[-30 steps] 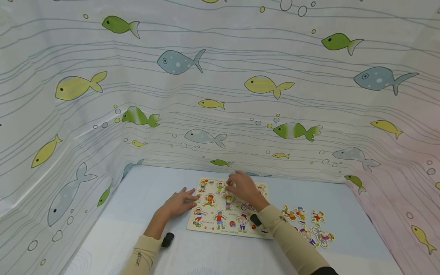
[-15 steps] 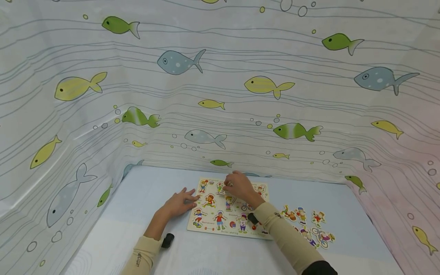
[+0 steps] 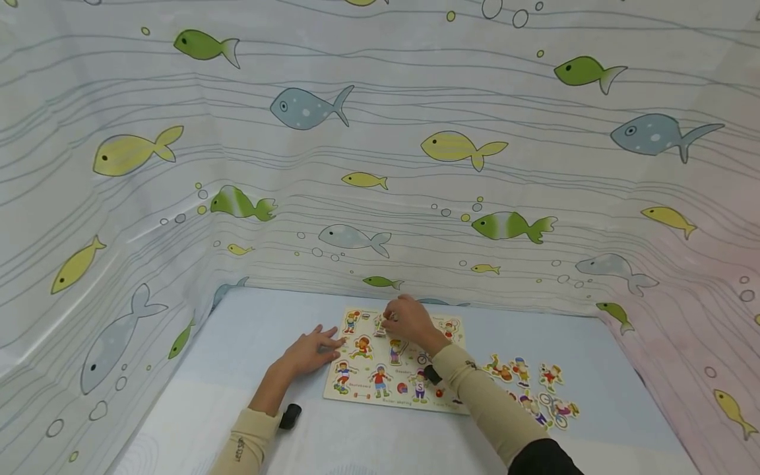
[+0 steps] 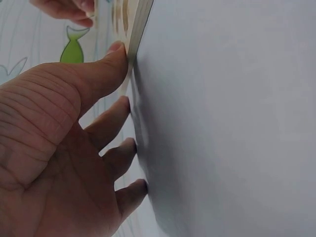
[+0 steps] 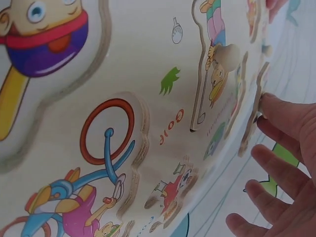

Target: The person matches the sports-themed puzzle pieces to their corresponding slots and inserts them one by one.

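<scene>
The right hand (image 3: 408, 323) pinches a thin wooden puzzle piece (image 5: 250, 129) between thumb and forefinger, the other fingers fanned apart; the right wrist view catches the piece edge-on, tilted up from the board's surface, so its picture cannot be read. The left hand (image 3: 311, 349) lies spread at the left side of the sports-themed puzzle board (image 3: 330, 390), thumb against its edge, seemingly steadying it. The held piece is over the board's far row, near its middle. Nearer the right wrist camera, the board shows a golfer picture (image 5: 217, 69) with the word "Golf" and a cyclist picture (image 5: 89, 197). The step in hand looks like working this one piece at its slot; whether it is going in or coming out, one moment cannot tell. Seating it would call for turning the outline to match and pressing it flat, with the board held firm. Just right of the board, loose pieces lie clustered, including a scooter rider piece (image 3: 501, 373) and a cyclist piece (image 3: 558, 412). Beyond the light-blue table (image 3: 285, 448) hangs a fish-print curtain (image 3: 392, 204).
</scene>
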{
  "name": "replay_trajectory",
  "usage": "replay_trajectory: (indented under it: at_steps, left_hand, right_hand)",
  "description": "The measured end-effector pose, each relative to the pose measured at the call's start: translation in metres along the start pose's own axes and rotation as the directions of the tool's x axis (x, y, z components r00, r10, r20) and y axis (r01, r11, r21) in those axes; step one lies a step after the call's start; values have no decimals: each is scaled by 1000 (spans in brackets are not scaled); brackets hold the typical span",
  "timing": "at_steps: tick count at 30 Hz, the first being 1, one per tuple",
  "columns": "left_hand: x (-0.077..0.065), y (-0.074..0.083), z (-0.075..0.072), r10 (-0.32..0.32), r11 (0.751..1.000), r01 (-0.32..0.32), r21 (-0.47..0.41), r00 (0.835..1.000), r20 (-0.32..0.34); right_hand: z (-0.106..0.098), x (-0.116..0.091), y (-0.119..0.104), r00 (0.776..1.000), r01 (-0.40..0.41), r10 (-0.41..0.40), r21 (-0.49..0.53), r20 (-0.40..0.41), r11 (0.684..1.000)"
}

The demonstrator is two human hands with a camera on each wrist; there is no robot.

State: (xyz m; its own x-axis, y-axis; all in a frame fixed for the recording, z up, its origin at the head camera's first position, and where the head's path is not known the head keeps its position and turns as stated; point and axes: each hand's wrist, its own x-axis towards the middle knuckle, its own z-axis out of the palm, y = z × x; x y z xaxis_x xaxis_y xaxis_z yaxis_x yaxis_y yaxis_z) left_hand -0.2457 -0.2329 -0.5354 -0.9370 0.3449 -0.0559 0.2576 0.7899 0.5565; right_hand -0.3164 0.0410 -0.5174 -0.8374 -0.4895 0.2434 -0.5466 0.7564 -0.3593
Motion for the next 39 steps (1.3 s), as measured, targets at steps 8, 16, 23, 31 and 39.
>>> replay_trajectory:
  at_steps: [8,16,23,31,39]
  left_hand:
    - [0,1,0,3,1000,-3,10,1000,2]
    - [-1,1,-1,8,1000,-8,12,1000,5]
    - [-1,2,-2,9,1000,-9,1,1000,11]
    - [-2,4,-3,16,1000,-16,19,1000,6]
    - [-2,4,-3,5,1000,-5,20,1000,10]
  right_hand:
    - [-1,8,1,1000,-9,10,-33,26,999]
    - [2,14,-1,998,-32,35,-57,52,998]
    - [3,13,-5,997,-26,29,-55,64,998]
    - [10,13,-3,994,-53,60,-78,92,996]
    - [11,13,-2,994,-52,60,-90,95,995]
